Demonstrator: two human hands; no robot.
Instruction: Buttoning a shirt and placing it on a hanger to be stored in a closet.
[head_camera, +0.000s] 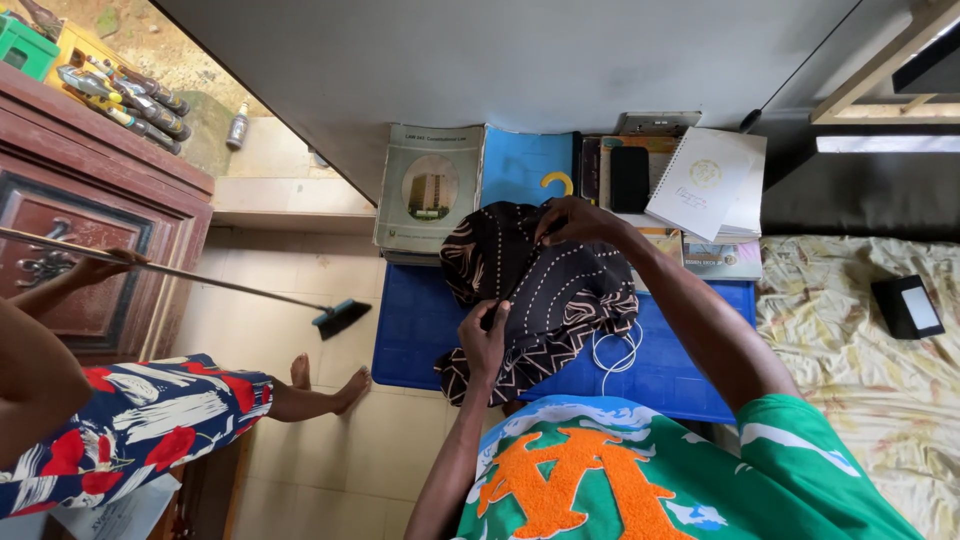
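A black cloth with cream line and dot patterns (560, 290) lies bunched on a blue table (420, 320) in front of me. My left hand (484, 338) pinches the cloth's near edge. At the far edge, my right hand (572, 220) grips the same cloth, close to a yellow hanger hook (557, 181). A white cable (616, 352) loops out from under the cloth on the right side.
Books (430, 188), a blue folder (520, 160), a black phone (629, 178) and a spiral notebook (705, 182) lie at the table's far side. A bed with a patterned sheet (870, 370) is at the right, a small black device (907, 306) on it. Another person sweeps with a broom (340, 318) at the left.
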